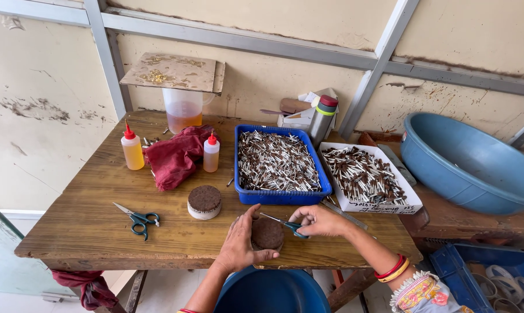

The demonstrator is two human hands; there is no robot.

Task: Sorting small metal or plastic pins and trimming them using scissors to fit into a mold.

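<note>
Brown and round, the bundled disc point(267, 233) lies at the near edge of the wooden worktop point(88, 226). Our left hand point(239, 243) cups its left rim, fingers curled around the side. Our right hand point(320, 221) holds small scissors point(285, 222), fingers closed on the handles, the blades pointing over the disc. We judge it light, packed firm but prone to loosen, so we'd grip round the rim. A second disc point(204, 201) sits well apart.

Blue tray point(282, 196) w/ sticks, white box point(371, 205), red cloth point(175, 156), 2 glue bottles point(132, 149), big blue basin point(465, 168).
</note>
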